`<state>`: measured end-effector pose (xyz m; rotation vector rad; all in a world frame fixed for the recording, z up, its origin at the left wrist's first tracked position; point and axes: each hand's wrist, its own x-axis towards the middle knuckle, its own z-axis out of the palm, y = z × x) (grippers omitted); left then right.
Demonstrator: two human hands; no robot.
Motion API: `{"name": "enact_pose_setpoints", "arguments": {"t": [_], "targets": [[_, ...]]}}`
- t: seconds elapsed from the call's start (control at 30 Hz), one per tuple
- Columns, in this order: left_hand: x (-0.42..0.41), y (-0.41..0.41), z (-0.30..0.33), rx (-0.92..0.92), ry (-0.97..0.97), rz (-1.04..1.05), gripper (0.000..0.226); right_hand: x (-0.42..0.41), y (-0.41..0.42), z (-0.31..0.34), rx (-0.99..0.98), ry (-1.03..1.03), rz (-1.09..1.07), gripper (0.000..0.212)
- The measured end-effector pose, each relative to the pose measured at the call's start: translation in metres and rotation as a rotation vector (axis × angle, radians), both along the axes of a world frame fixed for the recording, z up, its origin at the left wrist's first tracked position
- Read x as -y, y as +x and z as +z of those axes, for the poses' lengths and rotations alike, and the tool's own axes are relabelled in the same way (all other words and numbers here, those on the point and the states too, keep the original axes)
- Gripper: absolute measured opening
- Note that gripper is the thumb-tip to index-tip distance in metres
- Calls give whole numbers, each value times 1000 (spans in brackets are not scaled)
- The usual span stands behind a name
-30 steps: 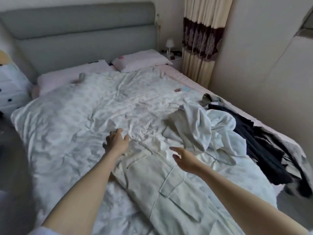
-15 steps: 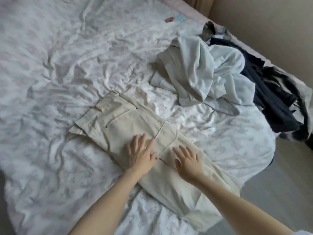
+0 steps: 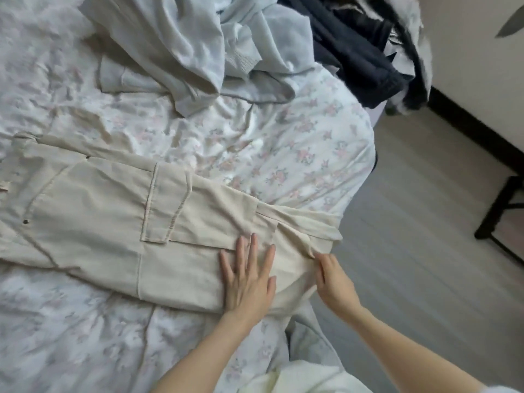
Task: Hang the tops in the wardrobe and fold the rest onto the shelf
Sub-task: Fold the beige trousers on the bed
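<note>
Since half a second ago both your hands have slid down the beige cargo trousers [image 3: 119,231] toward the hem end, and your view has swung lower and to the right, so the floor [image 3: 411,251] beside the bed now shows. Your left hand [image 3: 248,275] lies flat on the leg fabric, fingers straight and spread, pressing rather than holding. Your right hand [image 3: 334,279] sits at the rumpled hem near the bed's edge, fingertips on a raised fold; I cannot tell whether it pinches that fold or only touches it.

To do this step well, keep the left palm as an anchor and draw the hem outward with the right until the creases near it flatten, then bring the hem up toward the waistband in one even fold.

Those trousers stretch across the floral duvet [image 3: 297,154], waistband far to your left, hem under your hands. Beyond them lies the pale grey-blue garment [image 3: 181,43], with dark clothing [image 3: 360,55] further right, well apart from both hands.
</note>
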<state>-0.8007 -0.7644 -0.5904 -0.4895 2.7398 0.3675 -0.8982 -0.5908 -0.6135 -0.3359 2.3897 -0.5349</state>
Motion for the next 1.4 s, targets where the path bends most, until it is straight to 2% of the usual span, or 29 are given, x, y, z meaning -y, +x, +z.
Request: {"name": "enact_pose_setpoints", "arguments": {"t": [0.07, 0.13, 0.2, 0.3, 0.4, 0.47, 0.6, 0.67, 0.73, 0.83, 0.87, 0.97, 1.07, 1.17, 1.23, 1.3, 1.4], "targets": [[1, -15, 0, -56, -39, -128, 75, 2, -12, -6, -71, -57, -218, 28], [3, -38, 0, -117, -81, -190, 69, -1, -27, -16, -40, -54, -340, 40], [7, -65, -1, -155, -108, -207, 61, -7, -41, -28, 18, -22, -300, 53], [6, -103, -5, -201, -139, -217, 39, -21, -63, -50, 55, 5, -208, 55], [-1, -122, -7, -197, -142, -257, 13, -29, -79, -65, 133, -24, -250, 46], [-6, -130, -9, -176, -114, -271, 10, -32, -86, -72, 177, -41, -278, 39], [-11, -136, -15, -163, -38, -205, 5, -44, -98, -73, 245, 100, -72, 15], [-12, -137, -15, -126, -19, -194, 7, -54, -106, -65, 231, 123, 1, 17], [-15, -139, -13, -77, -28, -175, 10, -61, -122, -53, 87, 144, 25, 18], [-22, -147, -9, -175, -42, -97, 3, -61, -155, -42, -74, 111, -53, 17], [-24, -150, -8, -216, -64, -73, 13, -57, -162, -41, -75, 97, -88, 20], [-29, -147, -8, -282, -120, -85, 42, -45, -159, -39, 19, 7, -251, 40], [-34, -122, -10, -327, -168, -212, 48, -29, -125, -32, 32, -207, -509, 50], [-40, -85, -15, -341, -170, -372, 50, -11, -87, -24, 44, -249, -752, 49], [-33, -66, -20, -248, -226, -426, 54, 4, -63, -22, 126, -312, -653, 49], [-19, -59, -23, -128, -293, -392, 53, 20, -46, -24, 209, -372, -423, 51], [-5, -70, -27, 6, -305, -303, 59, 33, -53, -41, 288, -279, -210, 55]]}}
